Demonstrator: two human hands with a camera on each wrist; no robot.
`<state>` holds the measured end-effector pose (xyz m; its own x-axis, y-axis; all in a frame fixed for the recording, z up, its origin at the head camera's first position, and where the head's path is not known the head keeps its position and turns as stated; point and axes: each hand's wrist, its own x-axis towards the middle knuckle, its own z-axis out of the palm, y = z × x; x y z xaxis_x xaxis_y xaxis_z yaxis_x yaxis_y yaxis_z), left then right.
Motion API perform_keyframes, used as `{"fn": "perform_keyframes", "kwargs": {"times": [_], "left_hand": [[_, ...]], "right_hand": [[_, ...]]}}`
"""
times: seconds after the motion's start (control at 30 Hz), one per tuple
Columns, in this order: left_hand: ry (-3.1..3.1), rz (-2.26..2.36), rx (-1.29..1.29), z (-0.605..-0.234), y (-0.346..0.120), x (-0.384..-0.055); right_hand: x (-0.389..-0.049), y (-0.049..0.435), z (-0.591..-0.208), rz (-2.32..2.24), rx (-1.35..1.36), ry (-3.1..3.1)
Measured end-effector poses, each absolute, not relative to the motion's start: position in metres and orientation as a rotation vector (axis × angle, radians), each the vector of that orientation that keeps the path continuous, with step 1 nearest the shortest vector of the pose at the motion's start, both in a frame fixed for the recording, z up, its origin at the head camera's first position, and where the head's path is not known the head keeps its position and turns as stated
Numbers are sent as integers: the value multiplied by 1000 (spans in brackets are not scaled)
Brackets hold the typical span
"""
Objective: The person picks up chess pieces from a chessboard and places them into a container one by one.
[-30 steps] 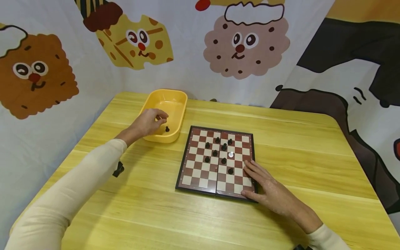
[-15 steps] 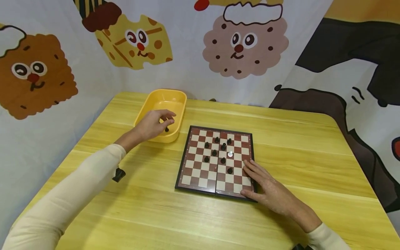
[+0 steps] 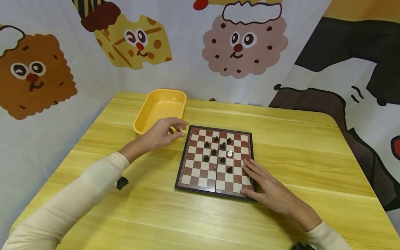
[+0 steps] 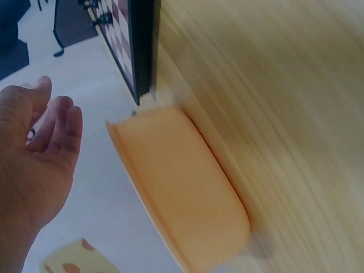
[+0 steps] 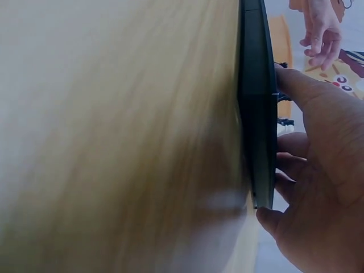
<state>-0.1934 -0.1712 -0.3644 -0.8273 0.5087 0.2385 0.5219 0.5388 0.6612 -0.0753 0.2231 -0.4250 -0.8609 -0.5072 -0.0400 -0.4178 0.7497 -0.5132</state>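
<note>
My left hand (image 3: 162, 133) is in the air between the yellow tray and the chessboard (image 3: 195, 172), near the board's far left corner. Its fingers are curled. In the left wrist view a tiny pale-rimmed round thing, seemingly a chess piece (image 4: 31, 134), shows among the fingers of the left hand (image 4: 42, 153); its full shape is hidden. My right hand (image 3: 270, 191) rests with extended fingers on the board's right edge, thumb at the near corner. Several black chess pieces (image 3: 214, 152) and one white chess piece (image 3: 230, 153) stand on the squares.
The yellow tray (image 3: 159, 104) stands at the back left, its near end hidden behind my left hand and forearm. A patterned cloth (image 3: 187, 45) hangs along the table's (image 3: 297, 139) far edge and left side.
My left hand has risen out of the tray and moved right and nearer, towards the board. The black piece in the tray has gone out of sight. My right hand stays put.
</note>
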Motion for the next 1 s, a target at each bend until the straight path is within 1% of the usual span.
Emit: {"fn": "perform_keyframes", "kwargs": {"times": [0.23,0.53,0.8,1.0], "left_hand": [[-2788,-1183,-1119,-371,-155,-186],[-2946,-1144,-1158,-384,-139,-177],[-2971,-1182,-1276,-396,-118,-172],[-2982,-1099,-1260,-397,-111,-171]], "right_hand": [[-76,222,-423,-730,-746,2757],[-75,222,-423,-717,-759,2767],[-75,222,-426,-751,-739,2751],[-74,223,-427,-762,-747,2752]]}}
